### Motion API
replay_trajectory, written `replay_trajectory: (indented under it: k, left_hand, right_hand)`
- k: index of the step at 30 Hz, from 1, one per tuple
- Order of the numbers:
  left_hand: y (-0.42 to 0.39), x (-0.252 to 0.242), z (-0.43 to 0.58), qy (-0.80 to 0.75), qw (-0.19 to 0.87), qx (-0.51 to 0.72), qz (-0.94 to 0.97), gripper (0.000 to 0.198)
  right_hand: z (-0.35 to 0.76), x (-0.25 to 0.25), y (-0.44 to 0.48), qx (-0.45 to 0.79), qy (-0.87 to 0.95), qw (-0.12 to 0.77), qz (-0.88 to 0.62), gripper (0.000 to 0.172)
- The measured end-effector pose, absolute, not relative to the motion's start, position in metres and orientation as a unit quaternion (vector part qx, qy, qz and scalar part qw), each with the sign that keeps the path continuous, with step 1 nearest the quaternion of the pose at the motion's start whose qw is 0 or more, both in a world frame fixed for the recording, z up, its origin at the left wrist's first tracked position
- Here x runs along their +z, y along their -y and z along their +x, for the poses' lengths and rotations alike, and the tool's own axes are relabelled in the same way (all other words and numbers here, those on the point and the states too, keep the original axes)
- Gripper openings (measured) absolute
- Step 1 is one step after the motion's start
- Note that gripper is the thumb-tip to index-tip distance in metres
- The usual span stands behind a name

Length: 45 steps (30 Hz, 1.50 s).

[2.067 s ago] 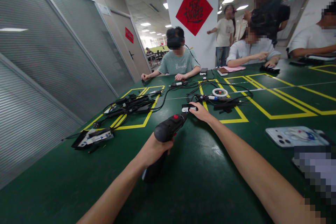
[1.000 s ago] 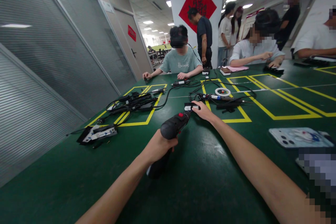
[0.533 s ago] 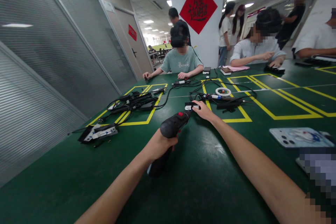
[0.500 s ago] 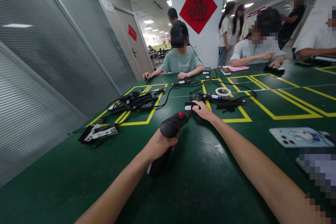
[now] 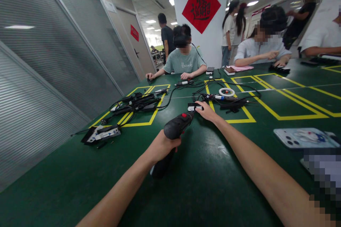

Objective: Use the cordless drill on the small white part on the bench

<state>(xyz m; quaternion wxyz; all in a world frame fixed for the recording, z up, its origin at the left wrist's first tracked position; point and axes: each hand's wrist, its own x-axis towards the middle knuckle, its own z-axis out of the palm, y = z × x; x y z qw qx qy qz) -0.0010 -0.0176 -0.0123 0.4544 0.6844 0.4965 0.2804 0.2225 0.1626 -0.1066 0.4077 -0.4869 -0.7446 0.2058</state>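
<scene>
My left hand (image 5: 161,146) is wrapped round the grip of a black electric screwdriver (image 5: 174,129) with a red switch, its nose pointing away from me. At the tool's tip lies a small black part with a white label (image 5: 192,107) on the green table (image 5: 80,177). My right hand (image 5: 205,110) rests on that part, fingers closed over its right end, holding it down. Both forearms stretch out over the table.
A phone (image 5: 303,137) lies face down at the right. Black cables and adapters (image 5: 135,102) sit in a yellow-taped box at the left, more parts (image 5: 102,134) nearer. A white ring and tools (image 5: 226,94) lie behind my right hand. Several people sit and stand across the table.
My hands, the screwdriver and the small part have stayed in place. A person in dark clothes has walked left behind the seated person. The view has shifted slightly.
</scene>
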Motion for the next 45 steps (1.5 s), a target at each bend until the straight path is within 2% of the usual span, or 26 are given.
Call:
replay_trajectory:
  k: [7,14,34,40,45]
  left_hand:
    - [0.0152,-0.012,-0.0015,-0.494,0.464,0.28,0.68,0.025]
    - [0.0168,-0.0127,-0.0016,-0.493,0.457,0.283,0.684,0.016]
    - [0.0172,-0.0112,0.0007,-0.496,0.47,0.303,0.664,0.022]
    - [0.0176,-0.0111,0.0009,-0.509,0.46,0.294,0.665,0.018]
    - [0.0181,-0.012,0.0012,-0.497,0.461,0.296,0.674,0.024]
  right_hand:
    - [0.2229,-0.1078,-0.1634,0.208,0.74,0.41,-0.491,0.043]
    - [0.2222,-0.1075,-0.1632,0.212,0.739,0.411,-0.49,0.043]
    - [0.2199,-0.1065,-0.16,0.206,0.732,0.414,-0.501,0.041]
    - [0.2197,-0.1071,-0.1613,0.204,0.731,0.415,-0.502,0.041]
    - [0.2199,-0.1082,-0.163,0.205,0.731,0.415,-0.501,0.042]
